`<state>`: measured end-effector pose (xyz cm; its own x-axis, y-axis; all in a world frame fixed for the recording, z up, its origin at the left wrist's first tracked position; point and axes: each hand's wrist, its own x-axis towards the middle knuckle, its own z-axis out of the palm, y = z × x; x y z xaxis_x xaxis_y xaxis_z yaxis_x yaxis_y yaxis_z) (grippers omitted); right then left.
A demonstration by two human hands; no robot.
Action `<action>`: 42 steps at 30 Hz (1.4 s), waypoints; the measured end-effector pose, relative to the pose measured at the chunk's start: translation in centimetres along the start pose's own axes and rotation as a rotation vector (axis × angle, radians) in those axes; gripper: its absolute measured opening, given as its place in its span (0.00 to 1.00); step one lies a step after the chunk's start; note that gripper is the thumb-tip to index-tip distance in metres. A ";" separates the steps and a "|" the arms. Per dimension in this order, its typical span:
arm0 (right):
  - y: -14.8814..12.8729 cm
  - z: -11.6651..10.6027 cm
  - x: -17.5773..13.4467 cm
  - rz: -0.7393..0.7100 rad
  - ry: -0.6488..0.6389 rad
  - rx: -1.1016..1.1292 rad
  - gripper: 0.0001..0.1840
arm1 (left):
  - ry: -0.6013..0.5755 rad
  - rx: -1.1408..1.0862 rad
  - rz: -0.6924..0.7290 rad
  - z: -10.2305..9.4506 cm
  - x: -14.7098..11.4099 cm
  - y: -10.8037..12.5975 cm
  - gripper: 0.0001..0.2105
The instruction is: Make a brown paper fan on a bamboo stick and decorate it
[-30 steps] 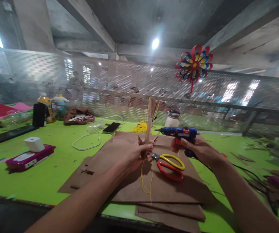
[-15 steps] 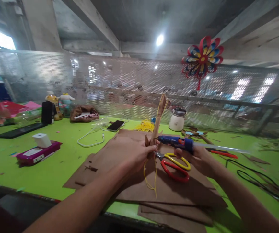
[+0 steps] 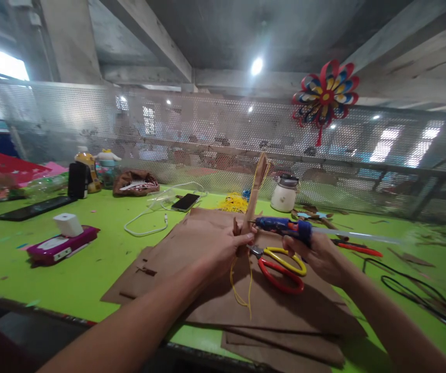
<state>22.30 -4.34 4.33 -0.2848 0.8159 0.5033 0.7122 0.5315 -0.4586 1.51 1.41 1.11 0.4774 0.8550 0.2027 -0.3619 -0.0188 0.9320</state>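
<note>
My left hand (image 3: 235, 239) is closed around the lower end of a folded brown paper strip (image 3: 254, 197), which stands upright and leans a little right. Yellow string (image 3: 242, 300) hangs below that hand, and more runs along the strip's upper edges. A blue glue gun (image 3: 281, 225) is gripped in my right hand (image 3: 319, 254). Its nozzle points left, at or close to the strip beside my left fingers; I cannot tell if they touch. From its back end sticks a long clear glue stick (image 3: 355, 235). Scissors (image 3: 283, 269) with one yellow and one red handle lie beneath the gun.
Stacked brown paper sheets (image 3: 191, 254) lie under my hands on the green table (image 3: 114, 280). Left are a purple power strip (image 3: 65, 246) and a phone (image 3: 186, 202). A white jar (image 3: 284, 194) stands behind; a black cord (image 3: 413, 290) and red-handled pliers (image 3: 358, 248) lie right.
Both hands, the paper strip and the glue gun keep nearly the same pose. The whole view has shifted very slightly.
</note>
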 end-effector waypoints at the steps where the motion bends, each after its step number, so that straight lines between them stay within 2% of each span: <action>1: 0.0 0.0 0.0 -0.002 0.005 -0.002 0.19 | 0.003 0.004 -0.004 -0.1 0.0 -0.1 0.04; 20: -0.5 -0.2 0.0 -0.046 0.024 -0.050 0.19 | 0.020 -0.019 -0.007 0.2 -0.1 0.2 0.05; 35: -0.5 -0.1 0.0 -0.001 0.027 -0.031 0.21 | 0.001 -0.027 -0.022 -0.3 0.2 -0.5 0.05; 42: -0.4 0.0 -0.2 0.035 0.071 -0.135 0.19 | -0.006 -0.040 -0.011 -0.1 0.2 -0.2 0.05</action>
<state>22.05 -4.70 4.48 -0.2156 0.8127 0.5414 0.8021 0.4636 -0.3764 1.56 1.63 0.90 0.4861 0.8522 0.1938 -0.3878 0.0116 0.9217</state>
